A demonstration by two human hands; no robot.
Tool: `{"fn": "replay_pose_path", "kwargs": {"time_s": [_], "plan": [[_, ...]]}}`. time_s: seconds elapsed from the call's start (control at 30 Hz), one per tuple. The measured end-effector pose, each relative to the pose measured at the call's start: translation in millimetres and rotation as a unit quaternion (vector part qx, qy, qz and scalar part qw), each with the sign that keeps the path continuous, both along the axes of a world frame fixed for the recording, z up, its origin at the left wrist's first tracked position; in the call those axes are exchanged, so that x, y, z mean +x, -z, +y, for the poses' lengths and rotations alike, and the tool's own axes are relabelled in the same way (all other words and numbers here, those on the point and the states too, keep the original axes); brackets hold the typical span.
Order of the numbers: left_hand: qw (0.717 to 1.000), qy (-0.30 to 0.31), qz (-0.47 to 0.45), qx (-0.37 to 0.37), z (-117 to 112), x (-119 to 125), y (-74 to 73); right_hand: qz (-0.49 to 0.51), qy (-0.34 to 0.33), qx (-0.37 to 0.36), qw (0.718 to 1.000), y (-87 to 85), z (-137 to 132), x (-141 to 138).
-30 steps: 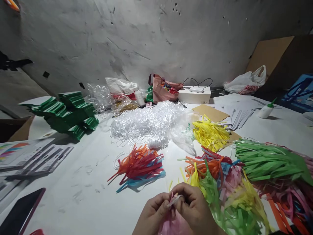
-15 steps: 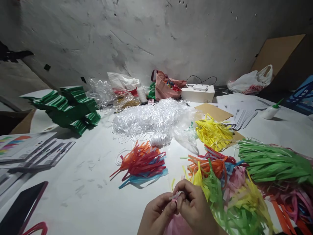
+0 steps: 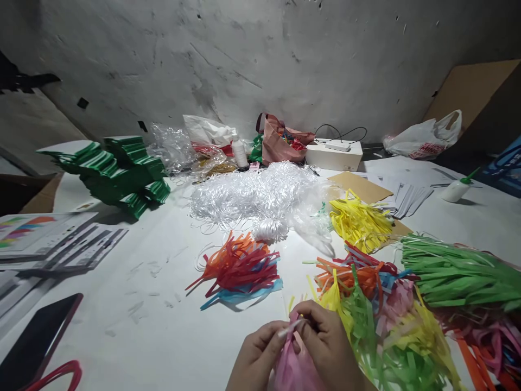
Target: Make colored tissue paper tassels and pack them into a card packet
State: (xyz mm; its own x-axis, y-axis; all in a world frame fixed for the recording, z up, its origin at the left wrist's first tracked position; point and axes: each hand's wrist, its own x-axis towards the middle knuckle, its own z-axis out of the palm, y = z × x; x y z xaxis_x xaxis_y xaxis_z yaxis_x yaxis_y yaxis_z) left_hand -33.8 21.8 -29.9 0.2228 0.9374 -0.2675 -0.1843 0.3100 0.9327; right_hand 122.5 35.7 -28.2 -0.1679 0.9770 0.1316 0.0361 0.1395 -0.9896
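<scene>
At the near edge of the table, both hands meet over a pink paper tassel. My left hand pinches it near the top, thumb against the fingers. My right hand closes on the same spot from the other side, with a thin whitish strip running across between the fingertips. The tassel's lower part hangs toward me and is cut off by the frame. Close to the right hand lies a heap of yellow and green tassels. Orange, red and blue tassels rest on the table ahead.
White string is piled mid-table, with yellow tassels beside it. A green fringed bundle and a glue bottle are at right. Stacked green cutouts, printed sheets and a phone are at left.
The pink tassel now shows more, with its top rising above the fingertips. Both hands stay pinched around it. The view has shifted slightly.
</scene>
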Motion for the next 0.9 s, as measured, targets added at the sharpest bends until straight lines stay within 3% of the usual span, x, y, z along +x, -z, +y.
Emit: {"fn": "replay_pose_path", "kwargs": {"time_s": [0.1,0.2,0.3,0.4,0.67,0.9], "plan": [[0.998,-0.035,-0.038,-0.039,-0.1,-0.4,-1.1,0.058,-0.004,-0.055,0.997,3.0,1.4,1.9],[0.996,-0.080,0.027,0.005,-3.1,-0.6,-4.4,0.069,0.014,-0.075,0.995,5.0,0.7,3.2],[0.988,-0.070,0.099,0.092,-6.0,-0.8,-7.9,0.072,0.012,-0.086,0.994,4.1,-0.5,2.2],[0.981,-0.042,0.131,0.135,-6.3,-2.4,-9.0,0.066,0.001,-0.097,0.993,0.2,-0.2,0.1],[0.982,-0.018,0.130,0.134,-5.8,-4.3,-4.2,0.071,-0.014,-0.101,0.992,-9.1,-0.9,0.2],[0.986,-0.043,0.108,0.116,-6.4,1.6,-4.1,0.077,-0.017,-0.107,0.991,-2.8,-1.5,3.6]]}}
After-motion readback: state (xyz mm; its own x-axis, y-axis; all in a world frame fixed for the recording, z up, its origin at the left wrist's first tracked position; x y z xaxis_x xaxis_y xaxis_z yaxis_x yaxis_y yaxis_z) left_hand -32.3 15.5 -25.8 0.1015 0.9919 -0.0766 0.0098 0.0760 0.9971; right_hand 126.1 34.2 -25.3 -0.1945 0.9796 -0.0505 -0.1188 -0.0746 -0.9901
